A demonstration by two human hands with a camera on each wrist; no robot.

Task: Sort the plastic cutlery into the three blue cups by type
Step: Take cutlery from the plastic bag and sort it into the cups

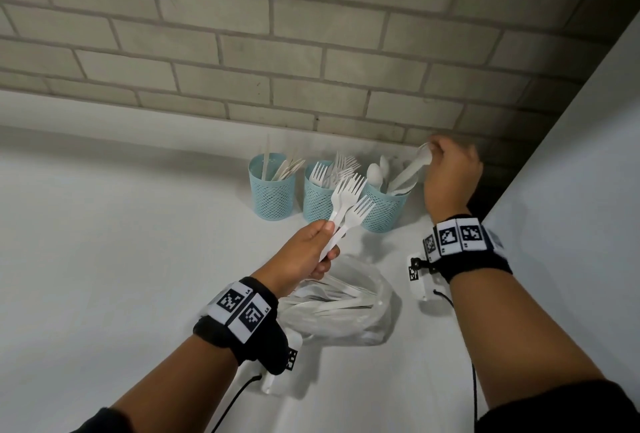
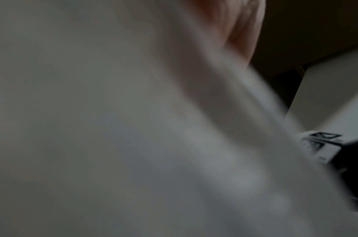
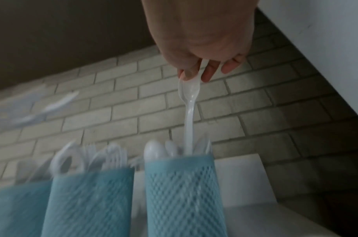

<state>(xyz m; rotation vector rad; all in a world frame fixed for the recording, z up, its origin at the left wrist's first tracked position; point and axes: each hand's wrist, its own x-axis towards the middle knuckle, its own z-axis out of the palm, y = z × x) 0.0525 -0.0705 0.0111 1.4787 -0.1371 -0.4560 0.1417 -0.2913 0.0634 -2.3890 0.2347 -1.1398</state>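
Three blue mesh cups stand in a row by the brick wall: the left cup point(image 1: 272, 195) holds knives, the middle cup point(image 1: 317, 198) forks, the right cup point(image 1: 384, 209) point(image 3: 182, 189) spoons. My right hand point(image 1: 448, 176) point(image 3: 200, 48) pinches a white spoon point(image 1: 410, 169) point(image 3: 189, 112) by its bowl, handle down inside the right cup. My left hand point(image 1: 304, 256) grips white forks point(image 1: 349, 207) by their handles, tines up, in front of the middle and right cups. The left wrist view is blurred, showing only a hand edge point(image 2: 245, 28).
A clear plastic bag point(image 1: 343, 308) with more white cutlery lies on the white counter point(image 1: 121, 242) just below my left hand. A white side panel point(image 1: 571, 190) rises at the right. The brick wall point(image 1: 277, 51) backs the cups.
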